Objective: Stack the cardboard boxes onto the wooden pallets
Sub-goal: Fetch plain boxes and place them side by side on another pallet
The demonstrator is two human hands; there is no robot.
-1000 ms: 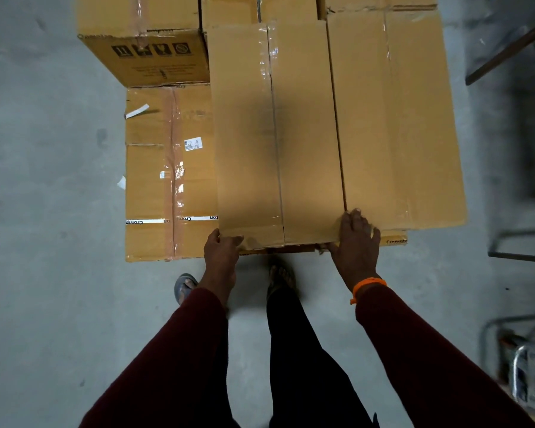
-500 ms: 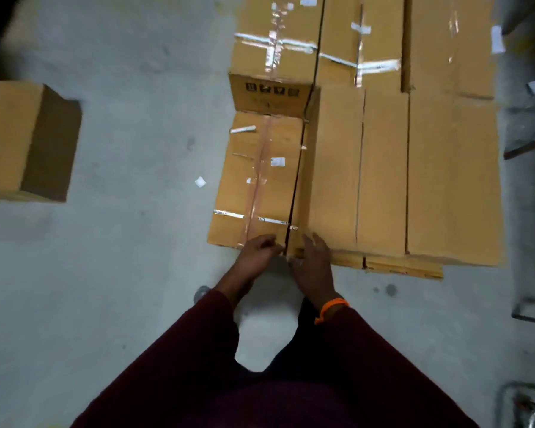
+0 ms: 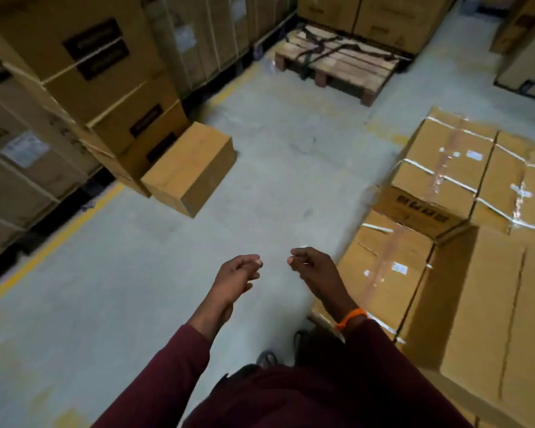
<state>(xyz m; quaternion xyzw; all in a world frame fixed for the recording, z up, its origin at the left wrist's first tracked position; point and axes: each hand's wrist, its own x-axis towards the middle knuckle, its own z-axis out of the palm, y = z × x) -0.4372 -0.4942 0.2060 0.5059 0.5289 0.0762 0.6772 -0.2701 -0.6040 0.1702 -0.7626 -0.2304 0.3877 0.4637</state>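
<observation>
Both grips are free: my left hand (image 3: 235,276) and right hand (image 3: 314,270) hang loosely curled over the floor (image 3: 136,273), holding nothing. Several cardboard boxes (image 3: 445,168) sit stacked at my right. I judge the loose box (image 3: 189,168) ahead-left remains, and a bare wooden pallet (image 3: 337,63) waits beyond.

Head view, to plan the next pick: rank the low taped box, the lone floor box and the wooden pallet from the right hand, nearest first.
1. The low taped box, just right of the right hand.
2. The lone floor box, ahead to the left.
3. The wooden pallet, far ahead.
</observation>
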